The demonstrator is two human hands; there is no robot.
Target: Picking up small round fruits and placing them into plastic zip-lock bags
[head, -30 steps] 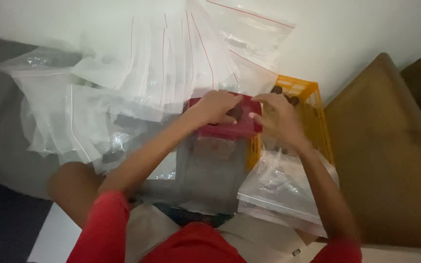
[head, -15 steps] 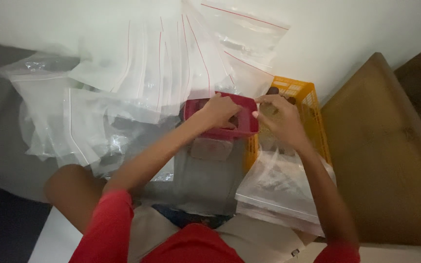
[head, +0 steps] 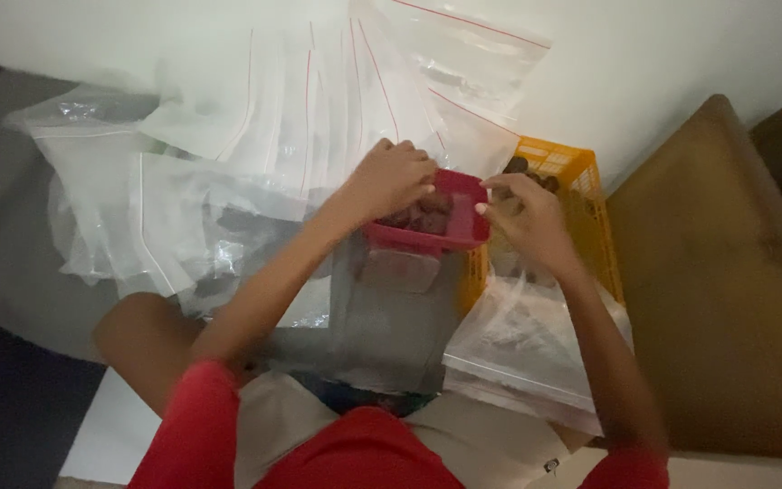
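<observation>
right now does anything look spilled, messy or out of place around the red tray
Nothing looks spilled. The red tray sits under both hands, the left hand over the dark lumps in it and the right hand at its edge. The clear zip bags lie fanned out loosely and overlapping, untidy but not damaged.

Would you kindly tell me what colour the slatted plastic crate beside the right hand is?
Yellow-orange slatted plastic crate, head view.
</observation>
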